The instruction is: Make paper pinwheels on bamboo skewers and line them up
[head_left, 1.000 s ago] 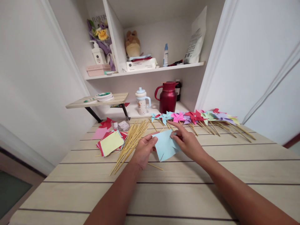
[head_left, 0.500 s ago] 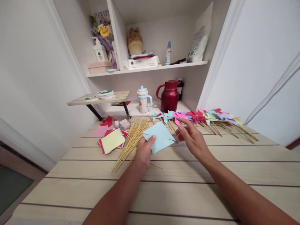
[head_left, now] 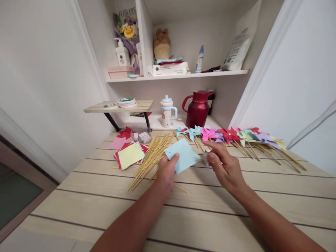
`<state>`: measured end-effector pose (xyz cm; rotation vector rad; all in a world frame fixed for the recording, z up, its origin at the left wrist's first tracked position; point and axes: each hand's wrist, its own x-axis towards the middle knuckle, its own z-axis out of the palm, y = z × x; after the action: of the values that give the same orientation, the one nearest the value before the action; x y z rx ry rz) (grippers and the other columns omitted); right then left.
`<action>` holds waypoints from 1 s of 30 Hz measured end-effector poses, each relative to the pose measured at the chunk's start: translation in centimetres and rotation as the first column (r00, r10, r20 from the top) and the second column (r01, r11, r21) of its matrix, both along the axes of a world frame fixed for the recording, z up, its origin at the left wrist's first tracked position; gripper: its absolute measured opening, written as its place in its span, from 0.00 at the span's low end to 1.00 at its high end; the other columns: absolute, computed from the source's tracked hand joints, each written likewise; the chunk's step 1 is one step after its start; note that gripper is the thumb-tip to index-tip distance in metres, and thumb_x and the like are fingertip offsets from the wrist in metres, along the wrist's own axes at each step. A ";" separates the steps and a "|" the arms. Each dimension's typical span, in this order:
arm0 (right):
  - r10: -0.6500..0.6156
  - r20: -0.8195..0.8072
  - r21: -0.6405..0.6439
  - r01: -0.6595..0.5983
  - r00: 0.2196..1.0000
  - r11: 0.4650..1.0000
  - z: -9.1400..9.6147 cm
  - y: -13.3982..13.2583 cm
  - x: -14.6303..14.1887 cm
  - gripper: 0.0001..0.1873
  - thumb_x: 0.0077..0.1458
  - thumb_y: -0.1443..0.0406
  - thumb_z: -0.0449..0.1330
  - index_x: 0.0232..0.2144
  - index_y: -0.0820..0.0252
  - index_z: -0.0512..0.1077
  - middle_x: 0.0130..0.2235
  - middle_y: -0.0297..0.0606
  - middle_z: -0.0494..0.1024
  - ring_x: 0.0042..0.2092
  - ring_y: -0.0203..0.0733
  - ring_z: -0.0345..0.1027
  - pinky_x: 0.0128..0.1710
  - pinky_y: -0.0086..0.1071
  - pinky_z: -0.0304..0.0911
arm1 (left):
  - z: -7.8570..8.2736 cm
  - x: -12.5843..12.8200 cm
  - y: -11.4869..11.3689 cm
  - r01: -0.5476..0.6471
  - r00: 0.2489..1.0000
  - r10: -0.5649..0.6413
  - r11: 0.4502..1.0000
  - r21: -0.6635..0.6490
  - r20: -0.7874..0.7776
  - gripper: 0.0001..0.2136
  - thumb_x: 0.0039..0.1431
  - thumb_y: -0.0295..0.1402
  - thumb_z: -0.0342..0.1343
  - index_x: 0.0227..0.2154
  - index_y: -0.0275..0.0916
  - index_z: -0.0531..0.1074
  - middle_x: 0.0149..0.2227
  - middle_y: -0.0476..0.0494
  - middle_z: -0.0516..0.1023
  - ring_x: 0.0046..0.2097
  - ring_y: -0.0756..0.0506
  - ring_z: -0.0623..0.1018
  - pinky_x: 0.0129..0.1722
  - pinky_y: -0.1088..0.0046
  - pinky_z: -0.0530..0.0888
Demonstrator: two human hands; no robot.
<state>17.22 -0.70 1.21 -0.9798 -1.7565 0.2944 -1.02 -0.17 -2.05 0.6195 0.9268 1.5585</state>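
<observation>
My left hand (head_left: 167,170) pinches the lower left edge of a light blue paper square (head_left: 183,154) and holds it just above the wooden table (head_left: 199,217). My right hand (head_left: 225,165) is to the right of the paper, thumb and fingers closed on a small white object (head_left: 205,156) that I cannot name. A fan of bamboo sticks (head_left: 153,154) lies left of my left hand. A row of finished paper pinwheels (head_left: 231,135) on sticks runs along the table's far side.
A stack of coloured paper squares (head_left: 130,155) lies at the left, with small clear boxes (head_left: 143,137) behind it. A red jug (head_left: 198,109) and a spouted cup (head_left: 168,112) stand at the back under a shelf (head_left: 178,76). A small raised stand (head_left: 120,106) carries round lids.
My right hand has let go of the blue paper and moved right, now pinching a small white object. My left hand keeps the paper. The view has shifted left.
</observation>
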 end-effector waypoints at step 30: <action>0.194 0.254 0.019 -0.205 0.948 0.979 0.0 -0.6 -0.9 0.23 0.63 0.62 0.57 0.60 0.55 0.64 0.25 0.27 0.69 0.24 0.35 0.63 0.27 0.28 0.60 | -0.5 -0.8 0.6 -0.161 0.987 0.161 0.987 -0.020 0.000 0.14 0.47 0.35 0.68 0.37 0.34 0.79 0.41 0.37 0.84 0.40 0.41 0.82 0.44 0.65 0.76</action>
<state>16.35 -1.26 1.19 -0.8355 -2.0908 0.2666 -1.83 0.41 -2.54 0.5401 1.0099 1.6907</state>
